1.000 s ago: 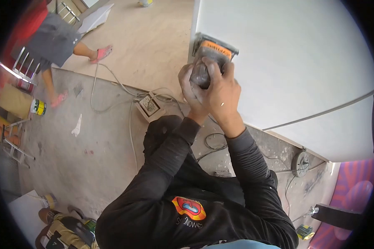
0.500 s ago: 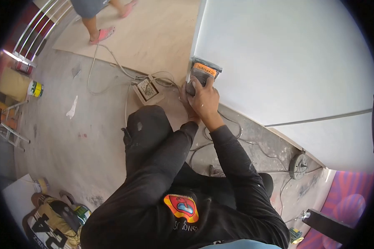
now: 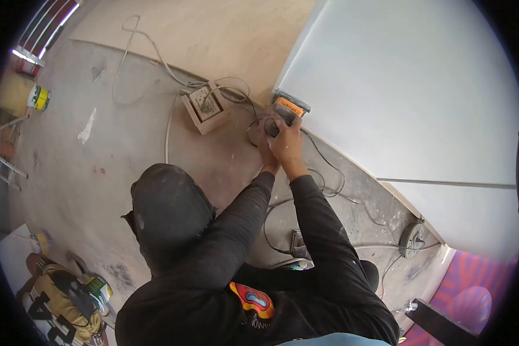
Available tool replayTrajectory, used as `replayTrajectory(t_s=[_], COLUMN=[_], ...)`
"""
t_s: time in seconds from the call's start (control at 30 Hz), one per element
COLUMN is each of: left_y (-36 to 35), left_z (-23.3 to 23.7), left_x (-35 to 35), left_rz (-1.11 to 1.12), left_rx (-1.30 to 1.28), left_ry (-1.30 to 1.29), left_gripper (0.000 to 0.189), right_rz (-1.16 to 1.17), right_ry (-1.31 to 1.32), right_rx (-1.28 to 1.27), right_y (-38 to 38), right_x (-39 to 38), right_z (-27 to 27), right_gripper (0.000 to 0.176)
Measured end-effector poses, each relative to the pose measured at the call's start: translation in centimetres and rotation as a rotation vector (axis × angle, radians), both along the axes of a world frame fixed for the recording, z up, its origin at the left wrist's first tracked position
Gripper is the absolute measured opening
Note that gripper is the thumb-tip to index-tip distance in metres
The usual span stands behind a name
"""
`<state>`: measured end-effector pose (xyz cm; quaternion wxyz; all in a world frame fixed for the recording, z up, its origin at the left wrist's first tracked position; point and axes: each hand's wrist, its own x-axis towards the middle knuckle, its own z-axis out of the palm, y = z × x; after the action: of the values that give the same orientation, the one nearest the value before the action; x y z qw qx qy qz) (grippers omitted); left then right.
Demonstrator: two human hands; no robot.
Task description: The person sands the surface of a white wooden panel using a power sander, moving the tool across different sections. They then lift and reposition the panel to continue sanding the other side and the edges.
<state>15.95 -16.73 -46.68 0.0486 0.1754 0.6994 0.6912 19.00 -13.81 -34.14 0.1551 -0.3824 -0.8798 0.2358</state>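
An electric sander (image 3: 289,107) with an orange label sits at the near left corner of a large white board (image 3: 398,86), its pad against the edge. Fingers of my right hand (image 3: 287,143) are wrapped over the sander's dark body. My left hand (image 3: 264,147), partly covered by the right, closes round its rear end close to the cord. How far the pad overlaps the board's side is hard to make out.
A socket box (image 3: 205,108) with plugged cables stands left of the sander. Loose cords (image 3: 328,184) and a cable reel (image 3: 412,239) lie beneath the board's near edge. Paint cans (image 3: 39,98) and a ladder (image 3: 8,161) stand far left; a tan plywood sheet (image 3: 213,34) lies ahead.
The sander and both hands have shifted toward me along the board's edge. My knee has swung left as the view moved. The person in pink shoes has left the view.
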Motion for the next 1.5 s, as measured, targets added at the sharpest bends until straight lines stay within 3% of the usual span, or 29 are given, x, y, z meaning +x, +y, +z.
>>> replayTrajectory(t_s=[0.2, 0.37, 0.6, 0.67, 0.73, 0.8, 0.87, 0.97, 1.03, 1.1, 1.17, 1.23, 1.3, 1.4, 1.5], left_y=[-1.2, -1.3, 1.5, 1.4, 1.2, 1.3, 2.0, 2.6, 2.3, 2.1, 1.2, 1.8, 2.1, 3.1, 2.8], left_z=[3.3, 4.9, 10.6, 15.4, 20.1, 22.4, 23.7, 21.6, 18.1, 14.5, 13.4, 14.6, 18.0, 20.6, 18.7], left_x=[0.0, -0.3, -0.7, -0.9, -1.2, -0.9, 0.0, 2.3, 3.8, 4.5, 3.9, 2.8, 1.8, 0.1, -0.3], left_rz=[-0.076, -0.076, -0.110, -0.041, -0.071, -0.105, -0.126, -0.169, -0.252, -0.255, -0.330, -0.325, -0.205, -0.126, -0.097], left_rx=[0.097, 0.006, 0.228, 0.334, 0.348, 0.360, 0.313, 0.279, 0.114, 0.080, -0.065, -0.025, 0.205, 0.368, 0.433], left_ry=[-0.108, 0.014, -0.050, 0.168, 0.222, 0.273, 0.500, 0.654, 0.719, 0.686, 0.691, 0.688, 0.618, 0.580, 0.523], left_gripper=[0.054, 0.062, 0.050, 0.045, 0.044, 0.044, 0.042, 0.037, 0.036, 0.037, 0.037, 0.035, 0.034, 0.033, 0.040], right_rz=[-0.033, -0.044, -0.085, -0.081, -0.067, -0.056, -0.090, -0.125, -0.117, -0.136, -0.215, -0.144, -0.089, -0.055, -0.004], right_ry=[0.065, 0.109, 0.262, 0.343, 0.403, 0.460, 0.640, 0.875, 1.001, 0.760, 0.754, 0.808, 0.819, 0.717, 0.607], right_rx=[-0.012, 0.094, 0.251, 0.309, 0.382, 0.454, 0.404, 0.341, 0.213, 0.297, 0.177, 0.266, 0.323, 0.378, 0.403], right_y=[-0.3, -0.1, -0.1, -0.2, 0.4, 1.3, 2.3, 3.6, 3.6, 3.5, 2.9, 3.0, 2.9, 2.6, 1.7], right_x=[-0.5, -0.3, 0.4, 0.6, 1.2, 2.6, 4.5, 7.6, 9.1, 10.2, 10.0, 8.6, 7.0, 5.1, 3.2], right_z=[-1.0, -0.7, 8.3, 11.7, 14.7, 15.6, 15.8, 10.8, 5.4, 2.3, 1.3, 3.2, 8.2, 13.2, 13.8], right_gripper=[0.061, 0.058, 0.060, 0.063, 0.062, 0.062, 0.065, 0.065, 0.063, 0.061, 0.060, 0.060, 0.061, 0.059, 0.058])
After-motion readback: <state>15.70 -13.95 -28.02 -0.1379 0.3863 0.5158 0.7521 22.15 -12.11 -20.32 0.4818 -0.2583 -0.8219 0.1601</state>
